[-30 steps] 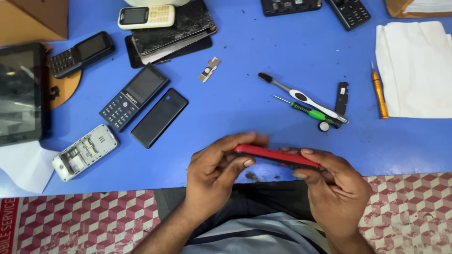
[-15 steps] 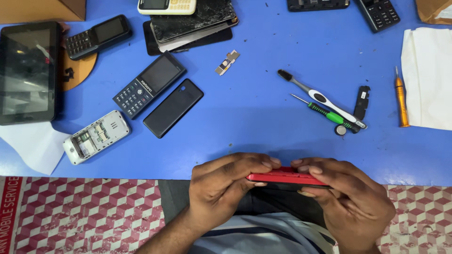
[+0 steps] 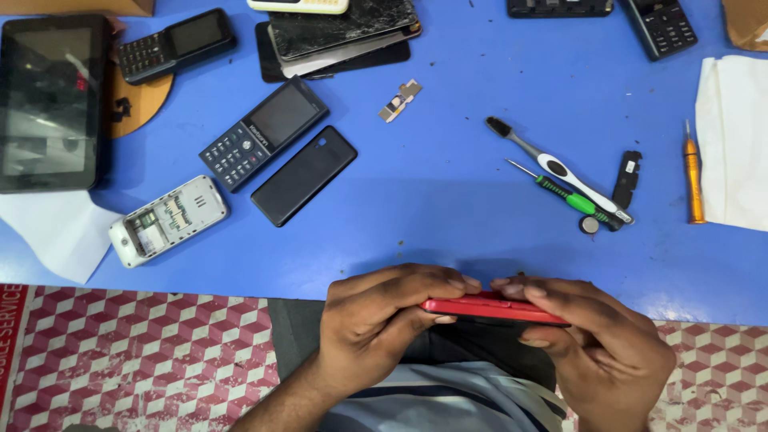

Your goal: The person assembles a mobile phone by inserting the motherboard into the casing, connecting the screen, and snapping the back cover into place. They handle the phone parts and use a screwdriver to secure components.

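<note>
Both hands hold a slim red phone (image 3: 490, 308) edge-on, just off the near edge of the blue table (image 3: 448, 200) and above my lap. My left hand (image 3: 384, 320) grips its left end, fingers curled over the top edge. My right hand (image 3: 596, 344) grips the right end, with its fingertips pressed along the top near the middle. The phone's face is hidden from view.
On the table lie a dark keypad phone (image 3: 262, 132), a black back cover (image 3: 304, 176), an opened white phone (image 3: 168, 220), a tablet (image 3: 50, 100), a brush (image 3: 556, 170), a green screwdriver (image 3: 560, 190), an orange screwdriver (image 3: 693, 172) and white paper (image 3: 736, 144).
The hands and red phone have shifted slightly down and toward me, off the table edge. The camera view has moved, so the table objects sit lower in the frame.
</note>
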